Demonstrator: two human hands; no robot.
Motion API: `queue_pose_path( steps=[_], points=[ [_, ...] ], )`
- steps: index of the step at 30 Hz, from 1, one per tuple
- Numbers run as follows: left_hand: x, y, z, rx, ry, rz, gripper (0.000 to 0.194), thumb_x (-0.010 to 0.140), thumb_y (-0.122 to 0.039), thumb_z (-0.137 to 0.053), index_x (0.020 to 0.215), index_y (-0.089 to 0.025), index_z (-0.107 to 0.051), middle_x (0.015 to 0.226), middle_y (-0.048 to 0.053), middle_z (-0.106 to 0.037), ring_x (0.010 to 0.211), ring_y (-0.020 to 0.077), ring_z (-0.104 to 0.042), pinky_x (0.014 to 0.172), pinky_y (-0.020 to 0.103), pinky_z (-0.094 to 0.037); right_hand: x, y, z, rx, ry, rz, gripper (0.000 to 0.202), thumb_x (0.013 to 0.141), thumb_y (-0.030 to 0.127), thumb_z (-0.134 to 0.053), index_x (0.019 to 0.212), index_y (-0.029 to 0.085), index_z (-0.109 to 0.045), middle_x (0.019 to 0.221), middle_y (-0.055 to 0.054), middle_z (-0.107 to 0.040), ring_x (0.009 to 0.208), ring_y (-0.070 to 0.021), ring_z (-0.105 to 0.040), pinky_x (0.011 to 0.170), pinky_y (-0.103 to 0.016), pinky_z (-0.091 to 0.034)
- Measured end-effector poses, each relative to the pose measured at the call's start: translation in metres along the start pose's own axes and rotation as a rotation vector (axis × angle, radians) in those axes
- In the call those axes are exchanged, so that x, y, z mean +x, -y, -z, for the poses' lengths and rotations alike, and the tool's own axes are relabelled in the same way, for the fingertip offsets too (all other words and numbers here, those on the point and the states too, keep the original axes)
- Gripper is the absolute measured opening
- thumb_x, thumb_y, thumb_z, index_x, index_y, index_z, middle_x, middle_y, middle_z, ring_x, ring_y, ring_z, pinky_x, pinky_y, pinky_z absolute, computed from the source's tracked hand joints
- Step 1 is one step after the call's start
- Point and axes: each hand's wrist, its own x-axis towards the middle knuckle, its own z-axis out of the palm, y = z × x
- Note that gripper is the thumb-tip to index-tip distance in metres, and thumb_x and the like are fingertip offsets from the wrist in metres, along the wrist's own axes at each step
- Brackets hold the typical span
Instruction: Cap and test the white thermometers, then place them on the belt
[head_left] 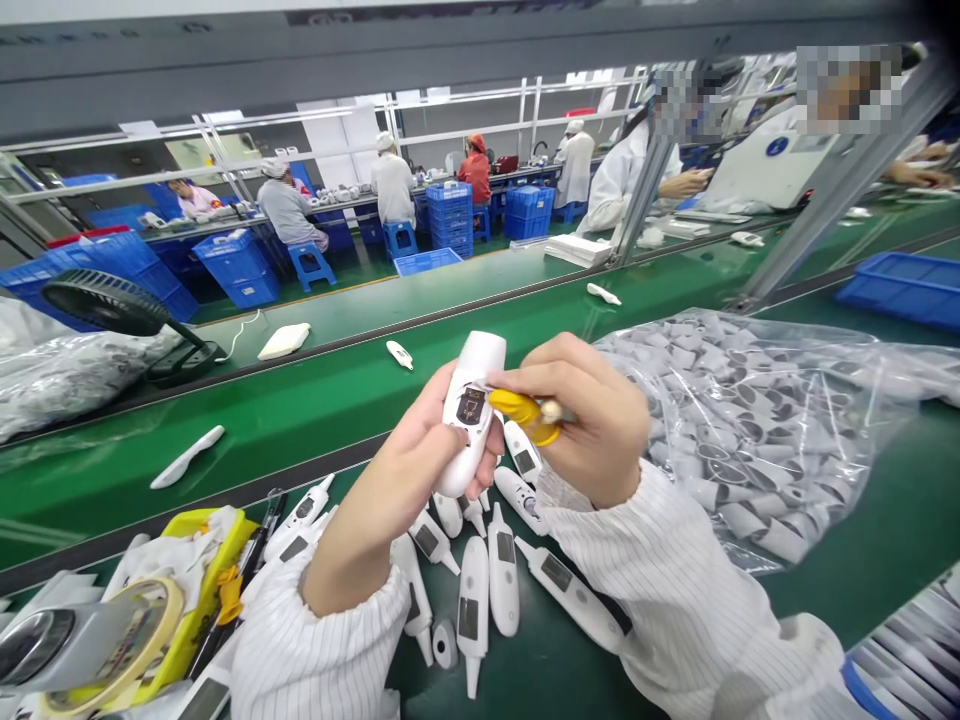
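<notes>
My left hand [431,430] grips a white thermometer [477,365] upright above the bench, thumb across its lower body. A dark window with fine markings shows on its face. My right hand [589,410] is closed beside it, its index fingertip touching the window's upper edge. Yellow finger cots [517,405] cover some of its fingertips. Between these fingers is a small white bud, apparently the end of a cotton swab [552,411]; its other end is hidden. Below my hands lie several white thermometers [504,570] with pointed tips, and a small white cap [445,643].
A clear bag [750,420] of whitish short caps lies at right. At left are a yellow bin [191,600], a tape roll [150,640] and a black fan [112,300]. Single thermometers [187,457] rest on the green belt [315,400]. Co-workers [390,180] sit beyond.
</notes>
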Motion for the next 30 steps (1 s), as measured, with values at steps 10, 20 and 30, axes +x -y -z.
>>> queue_pose_path(
  steps=[10,20,30],
  points=[
    [-0.002,0.007,-0.011,0.336,-0.315,-0.247,0.060,0.085,-0.011,-0.048,0.140,-0.032,-0.044,0.099,0.000,-0.059,0.073,0.0110,-0.055,0.063,0.019,-0.048,-0.003,0.012,-0.006,-0.135,0.101,0.099,0.006,0.092,0.017,-0.063,0.089,0.019,-0.067,0.068,-0.001,-0.060,0.058,-0.0111,-0.055,0.049,-0.025,-0.038],
    [-0.001,0.012,-0.020,0.340,-0.300,-0.192,0.050,0.088,-0.016,-0.048,0.136,-0.030,-0.042,0.099,0.002,-0.060,0.067,0.0121,-0.056,0.059,0.023,-0.049,-0.004,0.010,-0.003,-0.051,0.008,0.020,0.010,0.092,0.014,-0.061,0.088,0.021,-0.067,0.073,-0.002,-0.061,0.062,-0.0124,-0.056,0.052,-0.025,-0.045],
    [-0.003,0.008,-0.019,0.383,-0.348,-0.265,0.051,0.084,-0.011,-0.047,0.132,-0.027,-0.046,0.093,-0.001,-0.059,0.065,0.0095,-0.053,0.062,0.020,-0.049,-0.009,0.009,-0.012,-0.038,0.003,0.075,0.009,0.090,0.010,-0.065,0.091,0.019,-0.066,0.072,-0.001,-0.060,0.059,-0.0100,-0.055,0.049,-0.023,-0.042]
  ],
)
